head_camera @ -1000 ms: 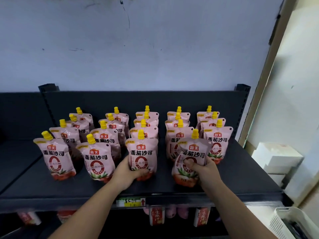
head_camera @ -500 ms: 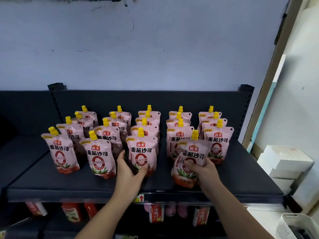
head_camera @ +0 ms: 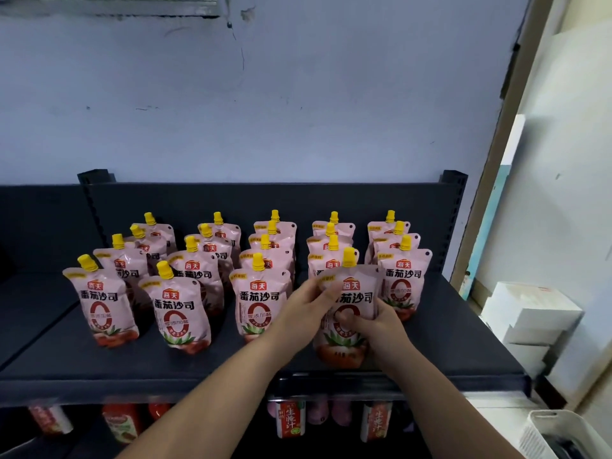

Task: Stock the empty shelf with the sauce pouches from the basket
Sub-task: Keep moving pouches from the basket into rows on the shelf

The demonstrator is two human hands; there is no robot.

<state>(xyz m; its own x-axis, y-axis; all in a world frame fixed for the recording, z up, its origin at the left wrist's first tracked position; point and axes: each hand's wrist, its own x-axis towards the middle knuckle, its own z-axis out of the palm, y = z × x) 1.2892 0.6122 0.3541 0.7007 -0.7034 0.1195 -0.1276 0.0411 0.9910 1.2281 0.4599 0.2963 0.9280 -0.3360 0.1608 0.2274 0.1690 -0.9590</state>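
Several pink sauce pouches with yellow caps stand in five rows on the dark shelf [head_camera: 99, 369]. The front pouch of the fourth row [head_camera: 351, 346] stands near the shelf's front edge. My right hand [head_camera: 377, 329] grips its middle from the right, fingers curled across the label. My left hand [head_camera: 308, 309] holds its upper left corner, thumb on the front. The front pouch of the middle row [head_camera: 256, 303] stands free just left of my left hand. A white basket [head_camera: 543, 435] shows at the bottom right corner.
White boxes [head_camera: 530, 316] are stacked right of the shelf by the wall. Bottles and pouches [head_camera: 289, 419] fill the lower shelf. The shelf's back panel [head_camera: 265, 200] rises behind the rows. Bare shelf lies left of the rows and along the front edge.
My left hand left the middle row's front pouch and moved right onto the pouch my right hand holds. That pouch now stands more upright.
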